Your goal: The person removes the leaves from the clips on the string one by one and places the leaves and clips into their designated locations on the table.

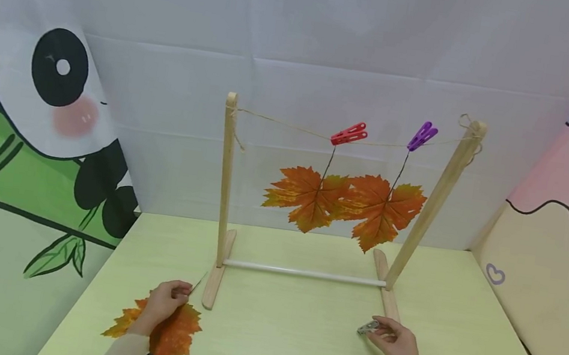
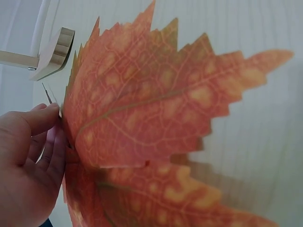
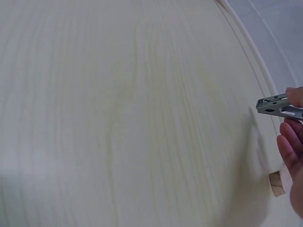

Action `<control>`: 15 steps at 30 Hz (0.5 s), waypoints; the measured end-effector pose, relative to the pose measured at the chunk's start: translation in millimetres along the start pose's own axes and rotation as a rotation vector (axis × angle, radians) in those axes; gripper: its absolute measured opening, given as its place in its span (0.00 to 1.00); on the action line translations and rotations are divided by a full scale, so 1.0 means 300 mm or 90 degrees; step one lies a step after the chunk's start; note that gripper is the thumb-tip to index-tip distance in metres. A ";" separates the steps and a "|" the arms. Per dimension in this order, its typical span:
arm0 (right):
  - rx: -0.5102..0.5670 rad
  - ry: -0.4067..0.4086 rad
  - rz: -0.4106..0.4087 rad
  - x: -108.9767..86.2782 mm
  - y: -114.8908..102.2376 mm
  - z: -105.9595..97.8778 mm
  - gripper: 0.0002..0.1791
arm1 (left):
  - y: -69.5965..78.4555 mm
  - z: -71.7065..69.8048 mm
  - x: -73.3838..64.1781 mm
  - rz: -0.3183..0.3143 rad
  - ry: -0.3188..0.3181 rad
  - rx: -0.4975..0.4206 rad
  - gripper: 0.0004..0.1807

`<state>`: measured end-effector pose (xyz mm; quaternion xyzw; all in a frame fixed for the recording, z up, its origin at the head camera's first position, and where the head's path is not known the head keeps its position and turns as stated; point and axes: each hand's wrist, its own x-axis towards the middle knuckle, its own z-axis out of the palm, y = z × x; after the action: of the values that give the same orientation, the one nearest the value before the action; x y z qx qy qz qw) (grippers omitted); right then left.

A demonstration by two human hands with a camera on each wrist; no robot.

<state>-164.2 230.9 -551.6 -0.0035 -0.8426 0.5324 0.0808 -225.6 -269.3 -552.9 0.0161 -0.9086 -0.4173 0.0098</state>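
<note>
My left hand pinches an orange maple leaf by its thin stem, at the front left of the table. The leaf spreads out below and beside the fingers, its lobes filling much of the left wrist view. In my right hand, thumb and fingers hold a grey clothespin just in front of the rack's right foot. A red clothespin and a purple clothespin clip two more maple leaves, one left and one right, to a string.
The string runs between the left post and right post of a wooden rack. A white rod joins its flat feet low over the table. Cloth walls with cartoon drawings stand behind and at both sides.
</note>
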 end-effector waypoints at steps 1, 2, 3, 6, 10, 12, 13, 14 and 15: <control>0.000 0.001 -0.003 0.000 0.004 0.003 0.19 | 0.000 0.000 -0.001 -0.002 0.002 0.001 0.12; -0.001 0.002 -0.009 0.001 0.005 0.005 0.19 | 0.000 0.000 -0.001 -0.002 0.003 0.002 0.12; 0.001 0.006 -0.012 0.001 0.008 0.008 0.19 | 0.001 0.000 -0.002 -0.001 0.002 0.002 0.12; -0.001 0.024 -0.021 -0.001 0.011 0.011 0.18 | 0.004 0.003 0.002 0.001 -0.005 0.007 0.13; 0.014 0.044 -0.014 0.008 0.001 0.021 0.20 | 0.005 -0.004 0.011 0.000 -0.015 0.036 0.13; 0.022 0.051 -0.017 0.013 -0.009 0.027 0.20 | 0.009 -0.011 0.017 0.004 -0.020 0.053 0.13; 0.032 0.057 -0.015 0.016 -0.010 0.030 0.20 | 0.012 -0.014 0.020 0.007 -0.022 0.058 0.13; 0.037 0.061 -0.017 0.017 -0.012 0.033 0.20 | 0.016 -0.017 0.023 0.011 -0.024 0.062 0.13; 0.039 0.066 -0.021 0.018 -0.014 0.035 0.20 | 0.020 -0.019 0.027 0.014 -0.025 0.063 0.14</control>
<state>-170.8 220.1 -551.6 -0.0145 -0.8205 0.5557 0.1331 -233.5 -270.2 -544.7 -0.0019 -0.9283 -0.3717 -0.0042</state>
